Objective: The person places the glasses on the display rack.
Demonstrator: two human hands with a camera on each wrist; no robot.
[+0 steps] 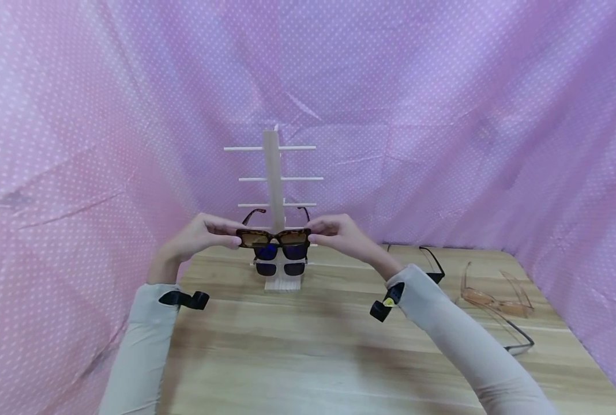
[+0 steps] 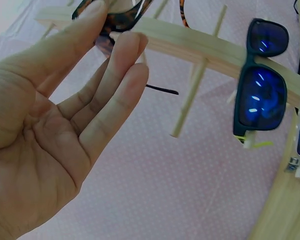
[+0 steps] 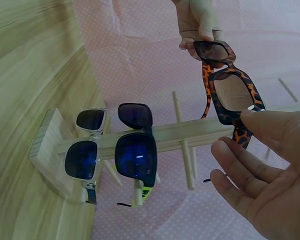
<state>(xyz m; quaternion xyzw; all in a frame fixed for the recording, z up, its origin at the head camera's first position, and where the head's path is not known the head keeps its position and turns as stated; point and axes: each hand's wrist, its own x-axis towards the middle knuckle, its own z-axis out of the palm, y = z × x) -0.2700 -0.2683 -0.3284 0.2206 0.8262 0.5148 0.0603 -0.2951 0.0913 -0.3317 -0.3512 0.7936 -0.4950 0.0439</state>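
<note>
Between both hands is a pair of tortoiseshell sunglasses [image 3: 233,93] with brown lenses, held in front of a wooden glasses rack [image 1: 271,173]. My left hand [image 1: 196,237] pinches one end of the frame near the hinge. At the opposite end, my right hand [image 1: 343,235] pinches the frame between thumb and fingers. The temples point back toward the rack, on either side of its post. Lower down, dark-framed sunglasses [image 3: 136,155] with blue lenses hang on one peg. Below those, clear-framed sunglasses [image 3: 81,160] hang nearest the base.
Bare pegs [image 1: 297,178] stick out from the upper post. On the wooden table [image 1: 287,357] to the right lie orange-tinted glasses [image 1: 495,302] and black-framed glasses [image 1: 435,277], partly behind the right sleeve. A pink dotted curtain [image 1: 391,86] surrounds the table's back and sides.
</note>
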